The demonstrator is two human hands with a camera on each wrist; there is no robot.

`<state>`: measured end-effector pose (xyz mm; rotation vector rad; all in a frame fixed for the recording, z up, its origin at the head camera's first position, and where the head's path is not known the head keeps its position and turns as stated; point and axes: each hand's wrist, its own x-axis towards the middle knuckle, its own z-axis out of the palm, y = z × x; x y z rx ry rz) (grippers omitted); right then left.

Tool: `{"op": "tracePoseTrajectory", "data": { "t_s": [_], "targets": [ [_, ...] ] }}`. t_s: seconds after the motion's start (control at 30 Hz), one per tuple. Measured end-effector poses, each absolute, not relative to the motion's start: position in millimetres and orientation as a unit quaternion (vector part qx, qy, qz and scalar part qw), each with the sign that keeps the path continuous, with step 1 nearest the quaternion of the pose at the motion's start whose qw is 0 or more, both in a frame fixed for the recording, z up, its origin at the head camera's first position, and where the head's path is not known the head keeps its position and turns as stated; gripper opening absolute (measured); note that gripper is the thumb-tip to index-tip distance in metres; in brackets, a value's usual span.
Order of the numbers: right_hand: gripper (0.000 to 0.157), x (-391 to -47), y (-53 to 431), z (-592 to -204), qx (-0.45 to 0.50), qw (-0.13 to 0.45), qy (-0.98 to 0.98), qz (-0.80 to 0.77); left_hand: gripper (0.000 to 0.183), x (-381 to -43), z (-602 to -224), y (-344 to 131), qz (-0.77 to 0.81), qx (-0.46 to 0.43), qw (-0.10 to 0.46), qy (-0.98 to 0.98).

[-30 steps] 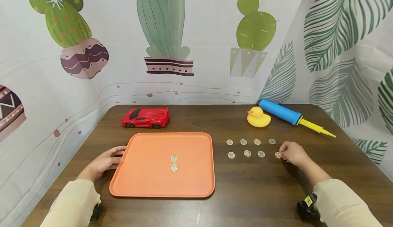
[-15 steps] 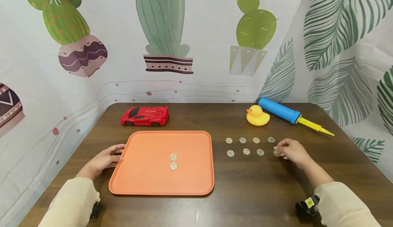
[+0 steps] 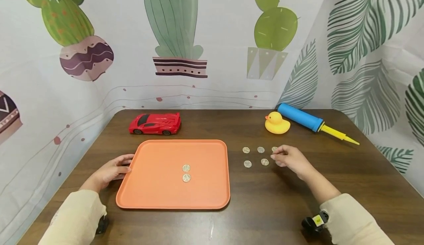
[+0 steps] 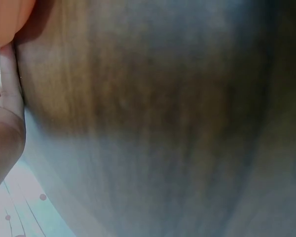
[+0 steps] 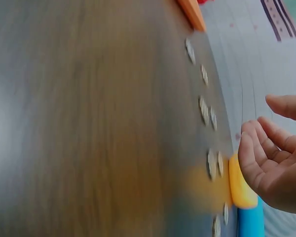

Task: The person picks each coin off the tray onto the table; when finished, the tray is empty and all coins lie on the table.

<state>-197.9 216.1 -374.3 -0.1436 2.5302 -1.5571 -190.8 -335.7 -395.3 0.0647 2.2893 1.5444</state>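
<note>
My left hand (image 3: pixel 110 170) rests at the left edge of an orange tray (image 3: pixel 152 178), its fairly straight fingers touching the rim. In the left wrist view, that hand (image 4: pixel 7 108) lies along the table with the tray's corner (image 4: pixel 10 19) at its fingertips. Two coins (image 3: pixel 186 178) lie on the tray, one behind the other. My right hand (image 3: pixel 293 161) hovers over the right part of two rows of coins (image 3: pixel 247 164), hiding some from the head view. The right wrist view shows a gap between its thumb (image 5: pixel 286 106) and fingers, with nothing between them; several coins (image 5: pixel 203 109) lie on the table.
A red toy car (image 3: pixel 155 123) stands behind the tray. At the back right are a yellow rubber duck (image 3: pixel 277 123) and a blue hand pump (image 3: pixel 299 117) with a yellow nozzle. A printed cloth (image 3: pixel 228 53) hangs behind the brown table (image 3: pixel 258 208).
My right hand has left the rightmost front coin and moved left over the neighbouring coins. The left hand stays at the tray's edge. The head view has tilted slightly.
</note>
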Motion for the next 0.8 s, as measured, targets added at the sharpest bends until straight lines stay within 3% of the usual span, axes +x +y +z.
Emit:
{"op": "tracePoseTrajectory", "data": {
  "t_s": [0.3, 0.8],
  "targets": [
    [0.030, -202.1, 169.8, -373.5, -0.089, 0.107, 0.819, -0.556, 0.059, -191.8, -395.5, -336.4, 0.547, 0.016, 0.192, 0.815],
    [0.019, -208.6, 97.8, -381.5, -0.150, 0.142, 0.792, -0.574, 0.060, -191.2, -395.5, -336.2, 0.549, 0.017, 0.191, 0.813]
  ]
}}
